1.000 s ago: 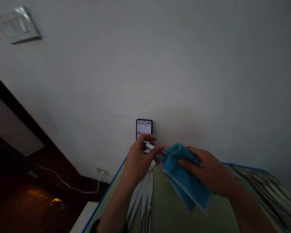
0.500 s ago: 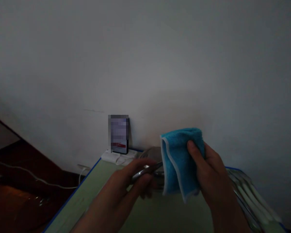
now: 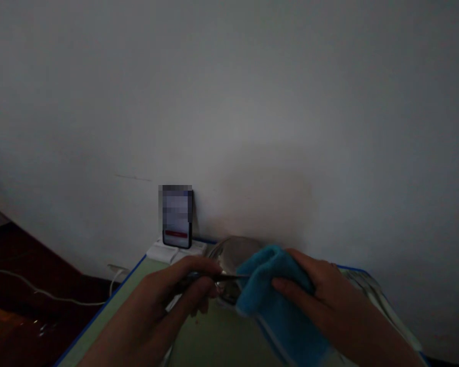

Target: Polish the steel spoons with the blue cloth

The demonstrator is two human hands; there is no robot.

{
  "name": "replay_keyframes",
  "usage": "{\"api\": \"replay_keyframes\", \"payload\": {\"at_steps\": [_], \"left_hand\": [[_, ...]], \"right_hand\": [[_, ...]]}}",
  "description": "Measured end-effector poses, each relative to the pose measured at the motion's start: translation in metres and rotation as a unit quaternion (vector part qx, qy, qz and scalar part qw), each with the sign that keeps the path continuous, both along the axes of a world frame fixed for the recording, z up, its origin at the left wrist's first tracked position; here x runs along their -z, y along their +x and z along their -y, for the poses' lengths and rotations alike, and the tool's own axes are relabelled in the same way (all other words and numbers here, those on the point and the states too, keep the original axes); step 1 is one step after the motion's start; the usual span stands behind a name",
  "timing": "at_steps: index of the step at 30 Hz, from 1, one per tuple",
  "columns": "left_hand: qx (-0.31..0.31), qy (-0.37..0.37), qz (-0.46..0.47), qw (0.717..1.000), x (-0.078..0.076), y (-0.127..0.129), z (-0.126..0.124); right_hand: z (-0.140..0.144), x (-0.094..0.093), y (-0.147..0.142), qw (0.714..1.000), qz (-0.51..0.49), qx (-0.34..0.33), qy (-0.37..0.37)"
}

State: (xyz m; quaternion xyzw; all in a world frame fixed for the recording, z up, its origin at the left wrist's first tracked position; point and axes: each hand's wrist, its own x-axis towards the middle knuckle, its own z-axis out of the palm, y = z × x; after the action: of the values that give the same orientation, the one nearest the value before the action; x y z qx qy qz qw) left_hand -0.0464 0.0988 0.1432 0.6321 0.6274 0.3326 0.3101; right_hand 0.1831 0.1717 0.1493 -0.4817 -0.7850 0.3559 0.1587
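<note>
The right hand (image 3: 321,300) grips a blue cloth (image 3: 270,295), now folded back over the tip of a metal utensil (image 3: 214,278) pinched in the left hand (image 3: 176,293). Half a second ago the cloth was lifted clear. Behind stand a metal bowl (image 3: 233,250) and phone (image 3: 177,216).

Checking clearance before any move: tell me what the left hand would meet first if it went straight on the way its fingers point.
The left hand, gripping a thin metal utensil, points right. The blue cloth in the right hand likely comes first; the metal bowl sits just behind, depth unclear.
</note>
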Motion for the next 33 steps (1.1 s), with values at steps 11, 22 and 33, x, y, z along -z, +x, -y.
{"api": "replay_keyframes", "payload": {"at_steps": [11,22,33], "left_hand": [[0.069,0.029,-0.060,0.995,-0.004,-0.032,-0.011],[0.140,0.052,-0.061,0.987,-0.010,-0.043,0.005],[0.202,0.067,-0.120,0.970,-0.022,-0.036,0.027]], "right_hand": [[0.013,-0.006,-0.066,0.984,-0.088,0.087,0.132],[0.035,-0.006,-0.081,0.982,-0.007,0.107,0.155],[0.058,-0.019,-0.053,0.988,-0.007,-0.101,0.116]]}}
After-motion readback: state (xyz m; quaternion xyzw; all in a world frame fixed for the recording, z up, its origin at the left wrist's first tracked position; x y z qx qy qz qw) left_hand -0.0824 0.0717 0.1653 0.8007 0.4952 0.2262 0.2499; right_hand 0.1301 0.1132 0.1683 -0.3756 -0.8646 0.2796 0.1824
